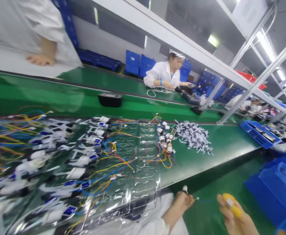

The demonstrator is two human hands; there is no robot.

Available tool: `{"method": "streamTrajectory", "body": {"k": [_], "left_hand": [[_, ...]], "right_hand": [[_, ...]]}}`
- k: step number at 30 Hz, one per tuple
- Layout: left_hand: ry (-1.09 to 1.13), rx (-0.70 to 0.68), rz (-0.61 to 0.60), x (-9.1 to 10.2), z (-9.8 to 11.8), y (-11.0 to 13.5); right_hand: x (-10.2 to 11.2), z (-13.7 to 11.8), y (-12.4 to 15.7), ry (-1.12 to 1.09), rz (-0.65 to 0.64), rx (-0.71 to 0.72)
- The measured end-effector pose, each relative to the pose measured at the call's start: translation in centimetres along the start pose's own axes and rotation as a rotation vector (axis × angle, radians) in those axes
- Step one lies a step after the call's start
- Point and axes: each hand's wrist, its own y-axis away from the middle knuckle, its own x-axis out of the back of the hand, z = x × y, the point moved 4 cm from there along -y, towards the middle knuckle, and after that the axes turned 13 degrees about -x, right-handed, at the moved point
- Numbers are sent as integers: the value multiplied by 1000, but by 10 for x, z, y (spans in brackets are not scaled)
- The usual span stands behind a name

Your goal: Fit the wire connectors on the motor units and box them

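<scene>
Low in front of the bench edge, my left hand (pixel 181 203) is closed around a small white-capped wired part (pixel 185 188). A short lead with a small white connector (pixel 197 198) pokes out beside its fingers. To the right, my right hand (pixel 232 213) wraps around a yellow-handled tool (pixel 234 209) with a pale band; its exact kind is unclear. The two hands are apart. Similar white parts with coloured wires (pixel 166 138) lie in a bunch on the green bench.
Clear plastic trays (pixel 143 163) hold wired parts (pixel 76 173) at the left. A heap of short white-and-black pieces (pixel 194 135) lies on the bench (pixel 221 143). Blue bins (pixel 277 186) stand at right. Across the line, a co-worker (pixel 166 73) handles things; another rests a hand (pixel 41 59).
</scene>
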Motion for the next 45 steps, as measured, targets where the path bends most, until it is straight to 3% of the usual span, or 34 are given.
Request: {"method": "streamTrajectory", "body": {"k": [4, 8, 10, 14, 18, 20, 22, 24, 25, 28, 31, 34, 39, 45], "left_hand": [[-76, -37, -127, -2, 4, 9], [-49, -60, -396, -25, -3, 52], [-14, -68, -458, -35, -4, 73], [90, -156, -495, -46, 6, 95], [157, -227, -492, -49, 19, 99], [164, -290, -380, -45, 28, 97], [120, -364, -272, -40, 39, 94], [52, -418, -235, -39, 52, 93], [17, -434, -235, -38, 58, 93], [-64, -485, -233, -39, 71, 95], [-115, -565, -257, -40, 75, 104], [-109, -586, -349, -42, 73, 117], [-77, -539, -516, -46, 76, 131], [-46, -445, -614, -45, 78, 140]], "right_hand": [[16, 7, -1, -61, 226, 123], [20, 15, 3, -11, 373, 271], [16, 19, 1, 58, 430, 326], [1, 29, -16, 287, 557, 356], [-18, 38, -33, 495, 672, 397], [-30, 42, -38, 614, 628, 384], [-40, 43, -43, 729, 497, 365], [-42, 33, -47, 813, 396, 383], [-38, 22, -51, 864, 404, 428], [-12, -33, -74, 1057, 634, 685], [23, -92, -120, 1080, 748, 816], [40, -126, -171, 1123, 707, 841], [43, -127, -209, 1130, 602, 864], [40, -123, -189, 875, 651, 913]]}}
